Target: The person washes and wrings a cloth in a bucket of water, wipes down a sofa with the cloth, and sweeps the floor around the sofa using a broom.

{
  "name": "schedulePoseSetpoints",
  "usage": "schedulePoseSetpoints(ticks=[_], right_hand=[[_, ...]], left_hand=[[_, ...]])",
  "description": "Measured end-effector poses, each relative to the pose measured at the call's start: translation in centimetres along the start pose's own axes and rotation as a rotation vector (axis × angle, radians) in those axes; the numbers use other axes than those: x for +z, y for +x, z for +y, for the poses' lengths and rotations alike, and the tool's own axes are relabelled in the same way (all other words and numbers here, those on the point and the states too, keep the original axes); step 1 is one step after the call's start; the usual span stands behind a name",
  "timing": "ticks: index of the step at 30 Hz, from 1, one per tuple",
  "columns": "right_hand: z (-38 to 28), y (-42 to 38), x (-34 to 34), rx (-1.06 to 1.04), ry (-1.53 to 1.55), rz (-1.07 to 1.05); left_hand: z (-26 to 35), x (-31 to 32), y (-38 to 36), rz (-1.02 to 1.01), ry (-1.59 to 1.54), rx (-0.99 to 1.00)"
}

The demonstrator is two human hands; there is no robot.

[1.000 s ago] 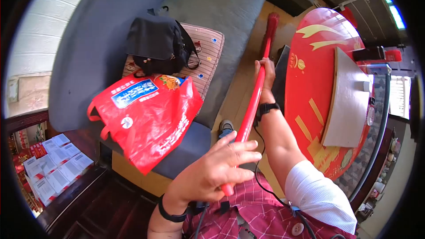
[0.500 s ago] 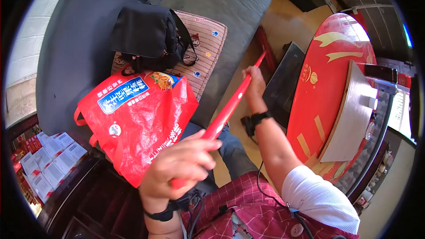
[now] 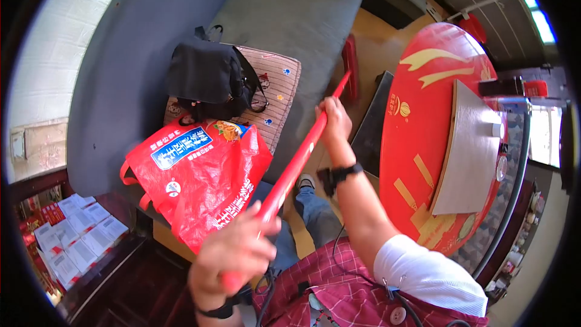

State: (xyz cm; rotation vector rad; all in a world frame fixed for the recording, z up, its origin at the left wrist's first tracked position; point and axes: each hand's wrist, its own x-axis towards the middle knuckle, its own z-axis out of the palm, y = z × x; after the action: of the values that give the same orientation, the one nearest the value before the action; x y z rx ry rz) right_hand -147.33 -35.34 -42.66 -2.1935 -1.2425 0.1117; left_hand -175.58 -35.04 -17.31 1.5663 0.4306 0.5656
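Observation:
A long red pole (image 3: pixel 296 166) slants from the bottom centre up to a dark red head (image 3: pixel 350 63) on the floor beside the sofa. My right hand (image 3: pixel 334 122) is wrapped round the pole's upper part. Near the pole's lower end, my left hand (image 3: pixel 236 254) rests against it, slightly blurred, with its fingers partly spread and the thumb side along the shaft. Left of the pole, a red shopping bag (image 3: pixel 203 175) lies on the sofa, close to my left hand.
A black backpack (image 3: pixel 203 75) sits on a striped cushion (image 3: pixel 281 85) on the grey sofa (image 3: pixel 296 9). On the right stands a red oval table (image 3: pixel 411 109) bearing a board (image 3: pixel 466 151). A low black object (image 3: pixel 372 127) is beside it. Boxes (image 3: pixel 78 236) lie lower left.
The view has shifted, so the table appears farther left. Both hands have moved slightly left in view with the pole, and the dark red head shows more clearly.

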Motion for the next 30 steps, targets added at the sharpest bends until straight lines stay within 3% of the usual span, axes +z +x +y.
schedulePoseSetpoints(ticks=[3, 5, 7, 11, 14, 16, 18, 21, 22, 27, 30], right_hand=[[6.3, 1.6, 2.6, -0.111, -0.132, -0.231], [8.4, 0.6, 3.5, -0.123, -0.214, -0.348], [9.3, -1.4, 4.3, -0.226, -0.200, -0.468], [7.3, -7.4, 4.5, -0.184, -0.097, -0.440], [4.2, -11.8, 3.3, -0.129, -0.090, -0.482], [0.5, -13.9, 1.9, -0.065, -0.075, -0.518], [-2.8, -16.5, 0.6, -0.028, 0.042, -0.414], [-6.7, -20.3, -0.8, 0.045, 0.094, -0.487], [-7.6, -21.9, -1.3, 0.091, 0.150, -0.394], [-9.1, -28.4, -5.8, 0.143, 0.196, -0.645], [-8.8, -31.1, -8.6, 0.048, 0.133, -0.683]], left_hand=[[-7.4, 3.8, -0.4, 0.281, -0.030, -0.044], [-9.2, 5.7, -1.2, 0.347, -0.058, -0.070], [-9.0, 7.2, -2.2, 0.442, -0.092, -0.116], [-5.5, 7.6, -5.7, 0.529, -0.091, -0.173], [-1.8, 6.8, -7.6, 0.436, -0.005, -0.120], [1.7, 5.5, -7.5, 0.490, -0.064, -0.101], [5.0, 4.5, -7.3, 0.448, -0.037, -0.082], [8.6, 3.9, -7.5, 0.355, -0.011, -0.091], [9.6, 3.7, -7.7, 0.325, -0.005, -0.101], [11.8, 6.5, -9.4, 0.272, 0.006, -0.184], [13.8, 8.0, -12.6, 0.169, 0.049, -0.093]])
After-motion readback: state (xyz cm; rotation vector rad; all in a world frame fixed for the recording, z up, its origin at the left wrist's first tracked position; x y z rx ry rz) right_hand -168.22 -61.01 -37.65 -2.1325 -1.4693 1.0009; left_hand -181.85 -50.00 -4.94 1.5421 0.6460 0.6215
